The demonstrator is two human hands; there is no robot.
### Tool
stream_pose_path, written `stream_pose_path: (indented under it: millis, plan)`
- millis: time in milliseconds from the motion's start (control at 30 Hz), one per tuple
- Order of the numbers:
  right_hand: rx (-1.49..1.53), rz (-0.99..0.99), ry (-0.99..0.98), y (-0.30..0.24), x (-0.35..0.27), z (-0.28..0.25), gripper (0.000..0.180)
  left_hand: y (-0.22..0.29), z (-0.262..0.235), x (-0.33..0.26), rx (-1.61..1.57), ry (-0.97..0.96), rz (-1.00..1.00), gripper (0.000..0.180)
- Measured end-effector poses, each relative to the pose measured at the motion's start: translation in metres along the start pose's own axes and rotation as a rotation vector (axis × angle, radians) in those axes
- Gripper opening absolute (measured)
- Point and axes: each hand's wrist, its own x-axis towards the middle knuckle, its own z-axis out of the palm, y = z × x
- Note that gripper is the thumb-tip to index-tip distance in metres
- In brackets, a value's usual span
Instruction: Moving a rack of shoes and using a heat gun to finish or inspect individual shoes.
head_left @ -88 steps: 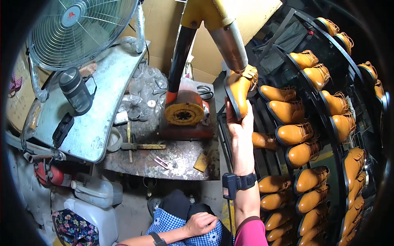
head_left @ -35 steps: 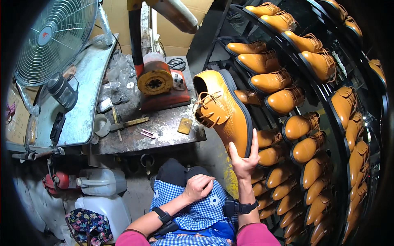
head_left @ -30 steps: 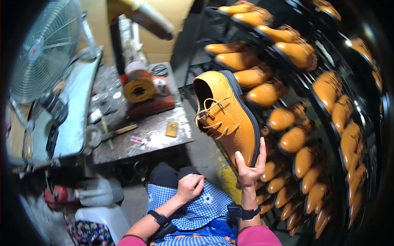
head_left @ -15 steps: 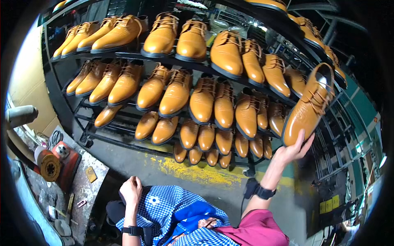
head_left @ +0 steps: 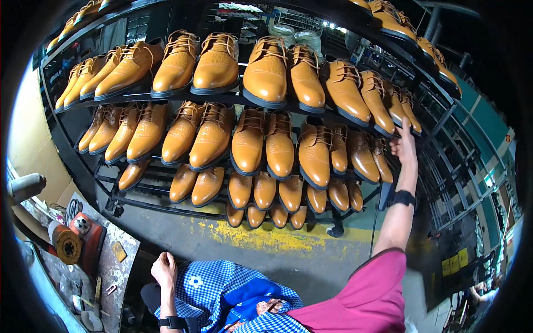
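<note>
The left hand (head_left: 164,270) rests loosely curled and empty on the checked lap (head_left: 222,288). Farther off, the right hand (head_left: 403,147) reaches the rack (head_left: 111,194), fingers touching a tan shoe (head_left: 408,111); whether they grip it is hidden.

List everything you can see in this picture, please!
Tan lace-up shoes: dozens, tan with dark soles, in rows on the rack.
Black metal rack: one, black, across the middle, holding the shoes.
Floor: grey concrete with worn yellow paint, under the rack.
Orange machine: one, orange-red, on the workbench at lower left.
Workbench: one, grey and scuffed, lower left.
Blue checked cloth: blue and white, over the lap.
Left hand: resting on the lap, holding nothing.
Right hand: raised to the shoes at the right end of the rack; its grip cannot be made out.
</note>
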Motion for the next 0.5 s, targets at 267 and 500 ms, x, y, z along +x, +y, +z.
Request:
stream_pose_path:
  millis: [267, 500]
  plan:
    - [0.148, -0.046, 0.651, 0.009, 0.074, -0.049, 0.063, 0.011, 0.005, 0.005, 0.016, -0.041, 0.025, 0.023]
    - [0.000, 0.081, 0.399, 0.013, 0.114, -0.033, 0.090, 0.009, 0.000, 0.002, 0.060, -0.005, -0.001, 0.023]
